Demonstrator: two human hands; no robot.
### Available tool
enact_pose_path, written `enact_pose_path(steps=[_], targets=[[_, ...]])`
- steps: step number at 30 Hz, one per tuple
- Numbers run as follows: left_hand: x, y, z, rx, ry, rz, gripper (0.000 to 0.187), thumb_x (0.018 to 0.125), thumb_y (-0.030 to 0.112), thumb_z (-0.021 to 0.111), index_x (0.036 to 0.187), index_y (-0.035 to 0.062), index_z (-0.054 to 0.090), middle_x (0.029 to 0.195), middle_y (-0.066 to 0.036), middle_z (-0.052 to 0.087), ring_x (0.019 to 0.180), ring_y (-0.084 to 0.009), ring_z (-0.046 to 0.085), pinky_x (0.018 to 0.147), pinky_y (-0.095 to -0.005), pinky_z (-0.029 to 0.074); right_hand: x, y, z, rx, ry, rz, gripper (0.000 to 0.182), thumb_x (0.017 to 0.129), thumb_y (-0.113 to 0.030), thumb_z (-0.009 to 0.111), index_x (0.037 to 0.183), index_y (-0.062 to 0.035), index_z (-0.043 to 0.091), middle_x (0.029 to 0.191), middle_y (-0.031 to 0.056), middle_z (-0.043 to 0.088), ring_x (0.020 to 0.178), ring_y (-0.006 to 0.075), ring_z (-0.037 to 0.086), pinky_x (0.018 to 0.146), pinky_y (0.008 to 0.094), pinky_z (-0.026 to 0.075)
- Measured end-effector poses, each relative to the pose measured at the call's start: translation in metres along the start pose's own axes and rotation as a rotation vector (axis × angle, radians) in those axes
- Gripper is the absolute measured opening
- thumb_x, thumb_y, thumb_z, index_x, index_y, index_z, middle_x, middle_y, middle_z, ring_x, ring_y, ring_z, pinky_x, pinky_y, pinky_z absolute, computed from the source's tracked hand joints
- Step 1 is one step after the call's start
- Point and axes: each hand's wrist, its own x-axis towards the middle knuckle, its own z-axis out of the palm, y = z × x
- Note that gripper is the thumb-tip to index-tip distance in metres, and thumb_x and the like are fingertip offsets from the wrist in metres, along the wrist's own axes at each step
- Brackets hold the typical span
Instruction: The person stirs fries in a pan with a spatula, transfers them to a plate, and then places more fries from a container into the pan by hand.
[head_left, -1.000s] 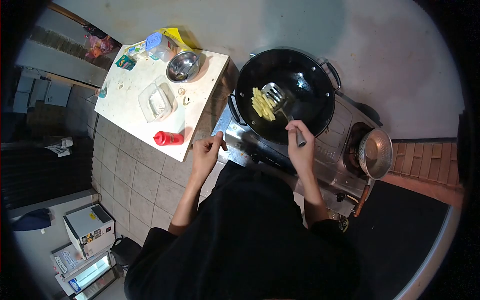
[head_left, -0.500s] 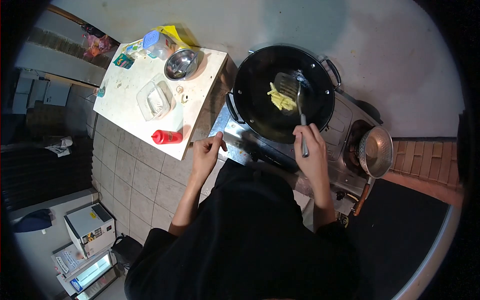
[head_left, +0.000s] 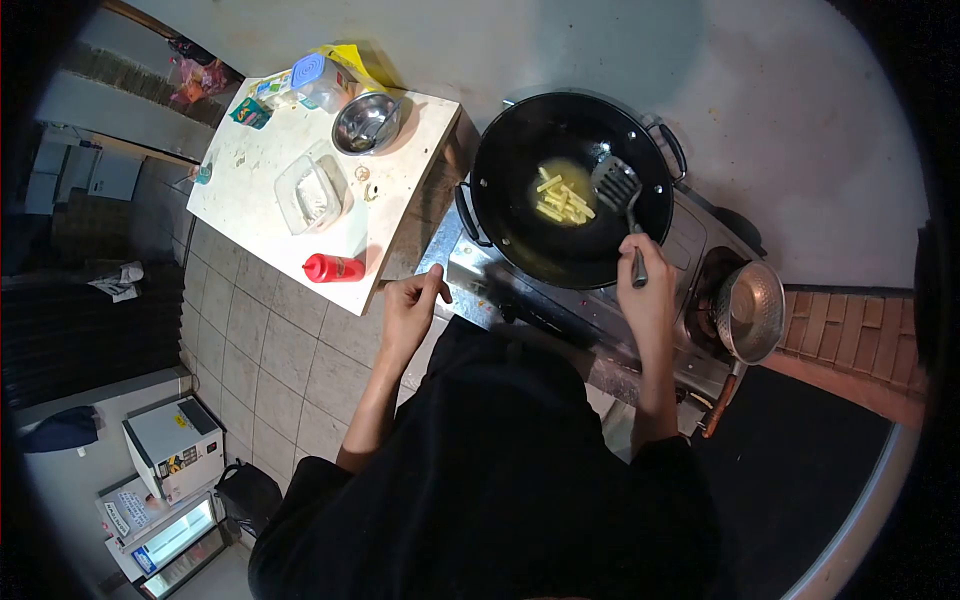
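Note:
A slotted spatula [head_left: 617, 184] is gripped by its handle in my right hand [head_left: 647, 275], whose fingers are wrapped round it. Its blade hangs inside the right part of a black wok [head_left: 522, 245]. Pale yellow potato sticks [head_left: 565, 200] lie in a pool of oil at the wok's middle, just left of the blade and apart from it. Off to the wok's lower left, my left hand [head_left: 412, 305] is held in the air near the stove's edge. Its fingers are curled in, the thumb points up, and no object shows in it.
Right of the wok, a hammered saucepan [head_left: 752, 312] with a wooden handle sits on another burner of the stove [head_left: 690, 245]. The white table [head_left: 265, 205] at left holds a red squeeze bottle [head_left: 333, 268], a clear plastic tub [head_left: 307, 195], a steel bowl [head_left: 366, 123] and a blue-lidded container [head_left: 320, 82].
My right hand and the spatula have moved right, and the blade has left the potato sticks. The sticks now lie more spread out in the oil. My left hand has hardly moved.

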Motion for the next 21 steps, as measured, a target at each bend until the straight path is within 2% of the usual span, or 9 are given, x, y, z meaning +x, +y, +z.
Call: enact_pose_path(steps=[1, 4, 8, 11, 13, 14, 21], targets=[[0.000, 0.000, 0.000, 0.000, 0.002, -0.001, 0.056, 0.103, 0.039, 0.053, 0.065, -0.0009, 0.067, 0.046, 0.003, 0.038, 0.048, -0.0057, 0.036, 0.048, -0.0306, 0.025, -0.002, 0.003, 0.008, 0.000, 0.001, -0.001, 0.005, 0.089, -0.001, 0.056, 0.093, -0.0003, 0.059, 0.086, 0.0176, 0.063, 0.083, 0.0362, 0.065, 0.075, 0.0406, 0.050], [0.001, 0.003, 0.003, -0.018, 0.005, 0.027, 0.056, 0.103, 0.039, 0.053, 0.065, -0.0009, 0.067, 0.046, 0.002, 0.039, 0.048, -0.0059, 0.036, 0.048, -0.0306, 0.025, -0.008, 0.001, 0.029, 0.215, -0.041, 0.112, 0.004, 0.092, -0.003, 0.056, 0.092, 0.0001, 0.059, 0.083, 0.0130, 0.064, 0.082, 0.0236, 0.066, 0.078, 0.0317, 0.049], [0.000, 0.005, 0.005, -0.033, 0.035, 0.061, 0.056, 0.102, 0.038, 0.054, 0.065, -0.0009, 0.067, 0.047, 0.002, 0.039, 0.048, -0.0060, 0.036, 0.048, -0.0306, 0.026, -0.019, -0.005, 0.047, 0.361, -0.006, 0.169, 0.005, 0.092, -0.002, 0.054, 0.090, -0.0002, 0.059, 0.082, 0.0120, 0.064, 0.081, 0.0228, 0.065, 0.080, 0.0300, 0.048], [0.000, 0.003, 0.005, -0.018, 0.015, 0.038, 0.055, 0.102, 0.038, 0.054, 0.066, -0.0010, 0.067, 0.048, 0.002, 0.039, 0.048, -0.0060, 0.036, 0.048, -0.0304, 0.027, -0.031, -0.015, 0.047, 0.411, -0.041, 0.245, 0.004, 0.092, -0.001, 0.054, 0.090, -0.0003, 0.057, 0.082, 0.0116, 0.062, 0.080, 0.0235, 0.064, 0.078, 0.0305, 0.048], [0.000, 0.004, 0.005, -0.016, -0.001, 0.038, 0.055, 0.103, 0.037, 0.053, 0.066, -0.0013, 0.067, 0.047, 0.002, 0.039, 0.048, -0.0059, 0.036, 0.049, -0.0302, 0.028, -0.037, -0.021, 0.046, 0.367, -0.035, 0.062, 0.003, 0.091, 0.001, 0.053, 0.090, -0.0002, 0.056, 0.082, 0.0125, 0.060, 0.079, 0.0268, 0.063, 0.075, 0.0331, 0.047], [0.001, 0.004, 0.006, -0.016, -0.003, 0.039, 0.055, 0.103, 0.037, 0.053, 0.066, -0.0013, 0.067, 0.047, 0.002, 0.039, 0.048, -0.0059, 0.036, 0.049, -0.0302, 0.028, -0.040, -0.025, 0.043, 0.328, -0.014, -0.024, 0.003, 0.090, 0.002, 0.054, 0.091, -0.0002, 0.056, 0.082, 0.0136, 0.058, 0.078, 0.0310, 0.061, 0.071, 0.0370, 0.047], [0.002, 0.014, 0.011, -0.011, -0.020, 0.043, 0.054, 0.103, 0.036, 0.053, 0.066, -0.0012, 0.067, 0.048, 0.002, 0.039, 0.049, -0.0063, 0.037, 0.050, -0.0300, 0.029, -0.051, -0.036, 0.018, 0.163, -0.093, -0.094, 0.004, 0.091, 0.000, 0.055, 0.093, -0.0005, 0.058, 0.086, 0.0164, 0.057, 0.081, 0.0371, 0.060, 0.071, 0.0427, 0.048]])
